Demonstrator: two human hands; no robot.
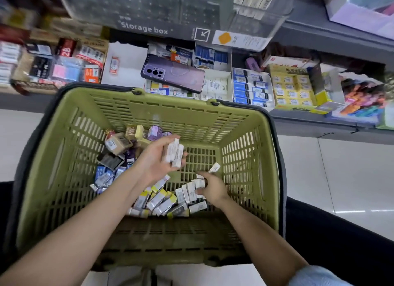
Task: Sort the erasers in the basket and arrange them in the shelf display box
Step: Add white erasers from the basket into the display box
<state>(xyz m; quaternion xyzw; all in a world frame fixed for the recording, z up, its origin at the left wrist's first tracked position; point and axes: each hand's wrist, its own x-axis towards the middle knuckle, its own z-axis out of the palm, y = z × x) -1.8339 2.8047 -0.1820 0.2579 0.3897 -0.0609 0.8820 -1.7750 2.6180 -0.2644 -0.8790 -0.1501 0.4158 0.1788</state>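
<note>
While picking through the green basket (174,98), sorting by kind, whites first by the look of it. Beyond its far rim, shelf display boxes (219,84), partly covered by a purple phone (173,73); likely to need shifting before filling. Mixed packets (119,145) heaped at the basket's back left. Left hand (153,160) curled round a stack of white erasers (173,152) above the basket floor. Right hand (213,188) pinching one more white eraser (200,183) from the loose pile (162,200). Next: pass across, square the stack.

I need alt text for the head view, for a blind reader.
A person's left hand holds several white erasers inside a green basket; the right hand touches loose erasers below. A purple phone lies on the shelf boxes.
</note>
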